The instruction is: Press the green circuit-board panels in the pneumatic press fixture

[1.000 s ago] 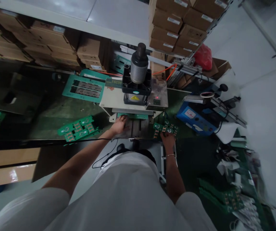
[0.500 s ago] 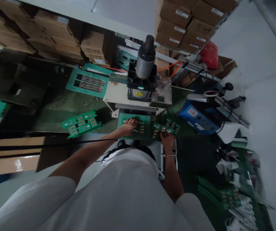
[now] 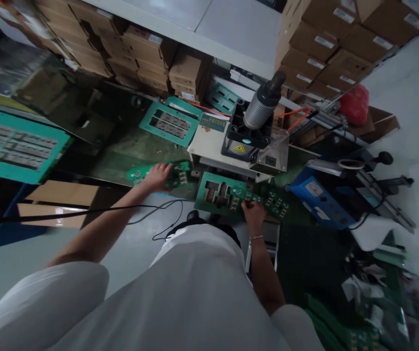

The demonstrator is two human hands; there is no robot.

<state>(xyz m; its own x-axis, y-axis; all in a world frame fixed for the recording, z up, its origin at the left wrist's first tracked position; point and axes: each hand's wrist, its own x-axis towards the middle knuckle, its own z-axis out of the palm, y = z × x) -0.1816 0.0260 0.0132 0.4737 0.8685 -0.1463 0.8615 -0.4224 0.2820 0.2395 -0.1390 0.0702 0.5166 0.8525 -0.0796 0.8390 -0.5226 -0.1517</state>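
My left hand (image 3: 157,177) lies over the green circuit boards (image 3: 180,174) left of the press, fingers bent on top of them; its grip is hard to see. My right hand (image 3: 254,213) pinches the near edge of a green circuit board (image 3: 236,197), which overlaps the right part of the green fixture plate (image 3: 200,197). Dark cutouts show in the plate's left part. Another green board (image 3: 277,204) sits just right of my right hand. The press (image 3: 213,141) stands directly behind the fixture plate.
A green slotted frame (image 3: 147,117) lies left of the press, and a larger one (image 3: 50,161) is at far left. The blue machine (image 3: 315,197) stands at right. Cardboard boxes (image 3: 185,70) fill the shelf behind. A black cable (image 3: 85,213) crosses near my left arm.
My left hand has moved from the fixture plate to the boards at left. My right hand and a board have shifted over the plate's right part, and cutouts now show. The view has shifted.
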